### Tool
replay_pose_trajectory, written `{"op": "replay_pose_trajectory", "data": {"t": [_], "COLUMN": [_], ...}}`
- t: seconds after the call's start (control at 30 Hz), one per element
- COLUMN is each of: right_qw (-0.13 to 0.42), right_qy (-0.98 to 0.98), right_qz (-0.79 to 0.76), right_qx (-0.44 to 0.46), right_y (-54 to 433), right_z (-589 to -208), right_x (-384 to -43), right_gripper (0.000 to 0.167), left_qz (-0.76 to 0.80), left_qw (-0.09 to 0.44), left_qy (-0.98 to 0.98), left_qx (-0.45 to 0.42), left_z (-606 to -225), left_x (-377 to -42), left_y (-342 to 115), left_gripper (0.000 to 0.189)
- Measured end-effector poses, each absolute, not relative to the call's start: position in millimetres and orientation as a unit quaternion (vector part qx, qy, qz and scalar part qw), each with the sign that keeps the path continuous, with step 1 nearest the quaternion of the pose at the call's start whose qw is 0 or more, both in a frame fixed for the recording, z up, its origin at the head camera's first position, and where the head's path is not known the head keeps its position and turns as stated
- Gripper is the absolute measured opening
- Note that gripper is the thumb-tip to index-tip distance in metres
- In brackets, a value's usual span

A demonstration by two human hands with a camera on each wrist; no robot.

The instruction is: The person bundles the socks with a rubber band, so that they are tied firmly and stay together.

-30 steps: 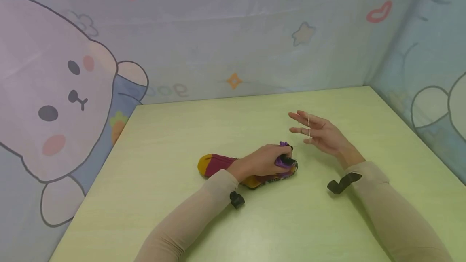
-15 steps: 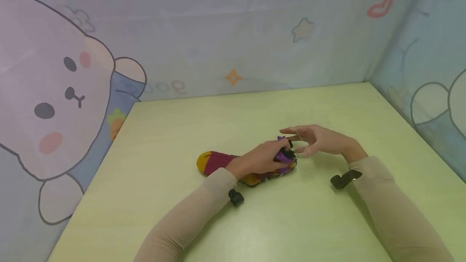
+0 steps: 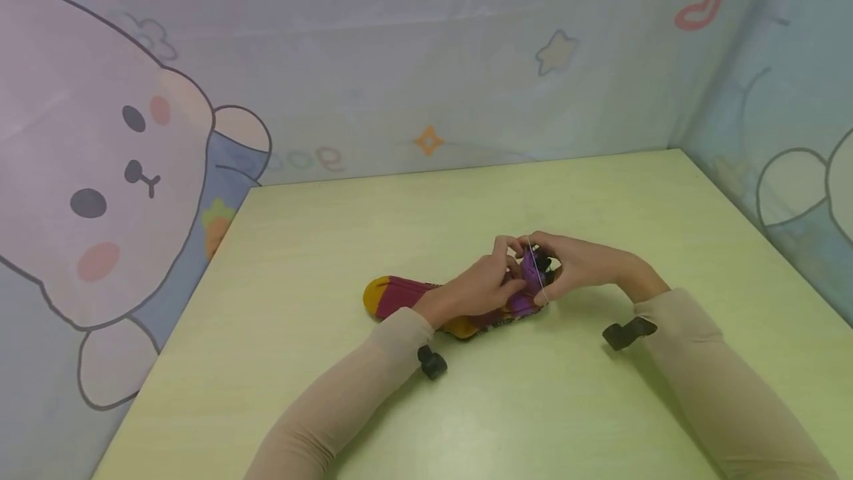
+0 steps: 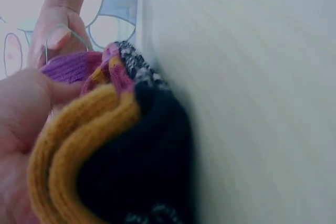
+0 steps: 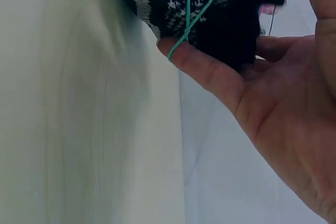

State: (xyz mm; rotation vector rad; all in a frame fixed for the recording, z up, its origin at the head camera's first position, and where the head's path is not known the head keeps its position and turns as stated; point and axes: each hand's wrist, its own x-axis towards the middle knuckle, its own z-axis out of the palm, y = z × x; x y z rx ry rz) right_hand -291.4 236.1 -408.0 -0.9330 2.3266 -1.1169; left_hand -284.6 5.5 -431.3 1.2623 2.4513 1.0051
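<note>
A folded bundle of knitted socks (image 3: pixel 403 297), maroon with mustard toe and heel, lies on the table. Its purple and black cuff end sits between both hands. My left hand (image 3: pixel 469 292) grips the socks near the cuff, its thumb along the side and its fingertips by the band. A thin elastic band (image 3: pixel 538 272), green in the right wrist view, is stretched between the thumb and fingers of my right hand (image 3: pixel 589 264). That hand curves round the cuff end, and the band crosses the patterned black knit (image 5: pixel 220 30) there. The left wrist view shows the mustard heel fold (image 4: pixel 68 145) close up.
The pale yellow-green table (image 3: pixel 373 413) reaches back to a cloth wall (image 3: pixel 400 65) printed with cartoon figures. A second cloth stands along the right edge. Dark wrist cameras are strapped at both sleeves, the right one (image 3: pixel 629 333) above the tabletop.
My right hand has come left and down to the cuff end, bringing the stretched band around it. The left fingers have shifted on the cuff, the index rising toward the band. The socks stay put.
</note>
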Motion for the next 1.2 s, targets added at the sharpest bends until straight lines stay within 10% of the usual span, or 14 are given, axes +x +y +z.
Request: {"op": "replay_pose_trajectory", "data": {"t": [0.63,1.2], "right_qw": [0.142,0.134], "right_qy": [0.835,0.857], "right_qz": [-0.301,-0.27], "right_qx": [-0.439,-0.419], "right_y": [223,230], "right_z": [-408,-413], "right_x": [-291,-292], "right_gripper": [0.063,0.033], "left_qz": [0.319,0.31], "left_qw": [0.059,0.123], "left_qy": [0.907,0.878], "left_qx": [0.269,0.344], "left_z": [-433,-429], "left_x": [-279,-283], "left_y": [21,15], "left_gripper": [0.078,0.086]}}
